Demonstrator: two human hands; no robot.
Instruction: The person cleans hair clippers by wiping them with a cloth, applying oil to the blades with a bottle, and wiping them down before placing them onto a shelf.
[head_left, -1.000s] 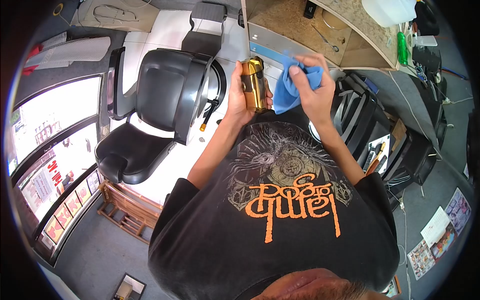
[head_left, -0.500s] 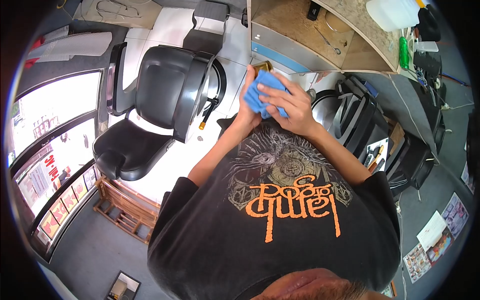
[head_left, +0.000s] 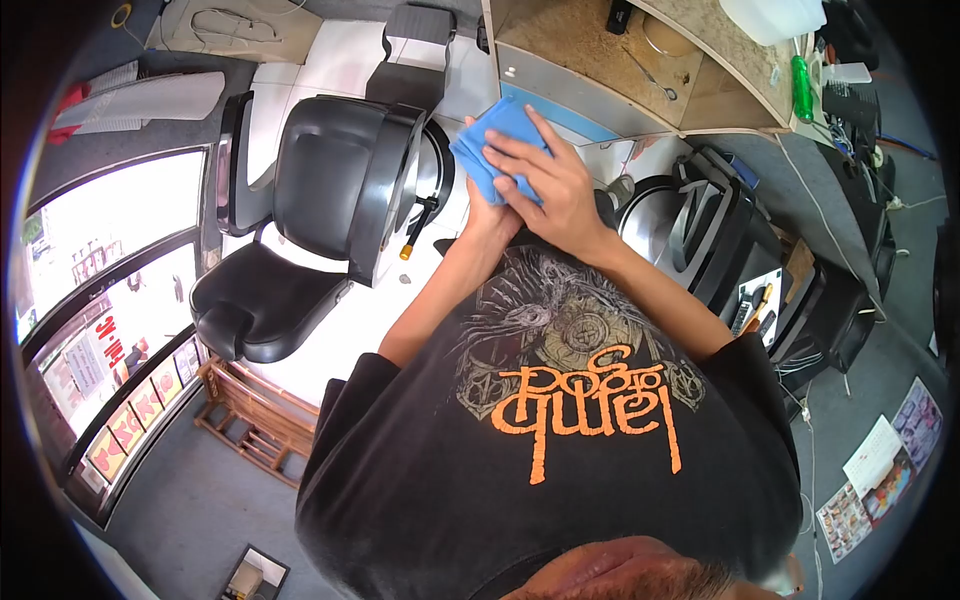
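A folded blue cloth point(head_left: 476, 152) is raised in front of my chest, between my two hands. My right hand point(head_left: 562, 196) presses it from the right, its fingers laid across the cloth. Behind and below it, my left hand point(head_left: 487, 212) is closed, mostly covered by the cloth; one fingertip shows at the upper edge. A shiny gold-coloured object, seen in the earlier frame at the top of the left hand, is now hidden behind the cloth. Its kind cannot be made out.
A black barber chair point(head_left: 325, 180) stands to the left, with a bamboo bench point(head_left: 250, 415) below it. Ahead is a wooden counter point(head_left: 730, 45) holding scissors point(head_left: 655, 78) and a green-handled tool point(head_left: 801, 90). Another black chair point(head_left: 735, 235) stands on the right.
The cloth and both hands have shifted slightly up and left. The cloth has turned and spread over the gold-coloured object, which no longer shows.
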